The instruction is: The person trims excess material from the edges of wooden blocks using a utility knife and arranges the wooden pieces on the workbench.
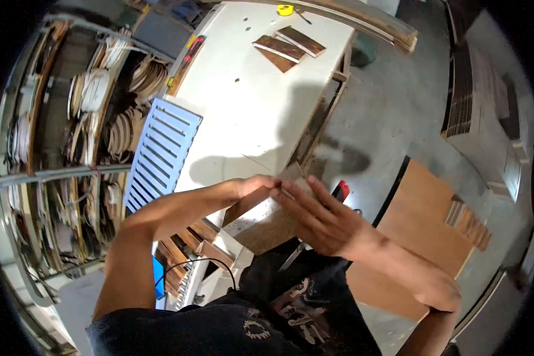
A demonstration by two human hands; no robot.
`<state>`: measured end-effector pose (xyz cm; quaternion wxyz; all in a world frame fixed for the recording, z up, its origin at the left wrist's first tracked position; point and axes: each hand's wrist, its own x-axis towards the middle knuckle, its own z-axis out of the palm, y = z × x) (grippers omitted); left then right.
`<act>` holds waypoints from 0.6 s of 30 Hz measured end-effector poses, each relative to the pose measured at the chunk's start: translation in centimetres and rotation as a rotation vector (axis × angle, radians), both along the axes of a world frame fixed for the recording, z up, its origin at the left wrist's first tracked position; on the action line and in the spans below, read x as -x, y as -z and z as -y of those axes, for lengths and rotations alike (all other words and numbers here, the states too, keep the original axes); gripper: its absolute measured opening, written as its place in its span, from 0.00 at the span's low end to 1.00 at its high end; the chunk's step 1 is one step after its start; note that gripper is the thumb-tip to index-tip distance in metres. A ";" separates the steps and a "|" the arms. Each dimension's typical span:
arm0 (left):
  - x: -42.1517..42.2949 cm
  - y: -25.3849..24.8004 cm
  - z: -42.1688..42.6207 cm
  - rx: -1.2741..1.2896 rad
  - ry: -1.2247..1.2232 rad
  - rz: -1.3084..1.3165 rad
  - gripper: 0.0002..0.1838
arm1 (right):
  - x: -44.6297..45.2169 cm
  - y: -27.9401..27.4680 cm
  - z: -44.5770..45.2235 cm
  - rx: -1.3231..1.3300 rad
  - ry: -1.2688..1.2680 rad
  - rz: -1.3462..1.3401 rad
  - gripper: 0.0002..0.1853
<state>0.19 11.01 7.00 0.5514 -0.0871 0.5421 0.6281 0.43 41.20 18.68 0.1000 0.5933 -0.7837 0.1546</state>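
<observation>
My left hand (256,185) reaches in at the table's near edge, thumb towards the right hand, closed on a small brown wooden piece (248,202) whose far end is covered by the hands. My right hand (331,222) lies across from it with fingers stretched out and slightly apart, their tips against a thin flat greyish piece (293,172). How far the two pieces are joined is hidden. Below the hands is a block-like surface with a white, speckled top (258,216) and a brown side. A red-tipped tool (343,188) shows behind the right hand.
The white table (237,113) carries dark wooden strips (285,50), a yellow tape measure (285,10) and a blue slatted panel (163,151) at its left. Shelves of stacked pieces (92,89) stand left. A brown sheet (415,225) lies right; stacked cardboard (480,101) stands beyond.
</observation>
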 end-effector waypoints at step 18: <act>21.1 -0.1 11.0 0.217 0.201 -0.669 0.39 | 9.5 9.3 13.8 -0.076 0.305 0.229 0.38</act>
